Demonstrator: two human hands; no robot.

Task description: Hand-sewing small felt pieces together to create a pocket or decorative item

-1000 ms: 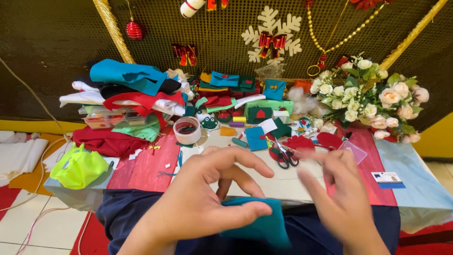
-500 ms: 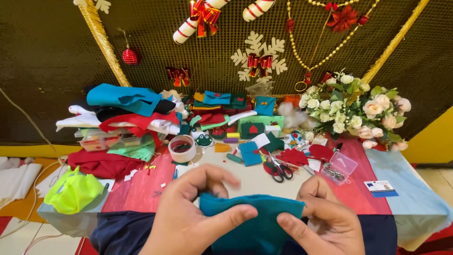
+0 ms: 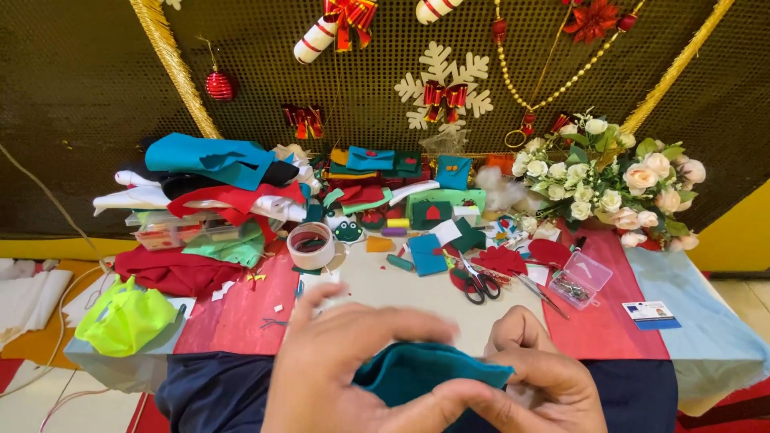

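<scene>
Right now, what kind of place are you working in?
Probably a home craft table for holiday decorations: stacked felt sheets, scissors and a tape roll crowd it, and both hands hold teal felt.

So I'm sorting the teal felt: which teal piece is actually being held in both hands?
The folded teal felt piece, pinched between the left hand and right hand; the big teal sheet tops the fabric pile.

Table (image 3: 417,293) with scissors (image 3: 480,282), tape roll (image 3: 310,245)

I see matt, soft teal felt (image 3: 425,373) in my hands; far off, glossy red bauble (image 3: 218,84), clear plastic box (image 3: 583,279), metal-bladed scissors (image 3: 480,282).
</scene>
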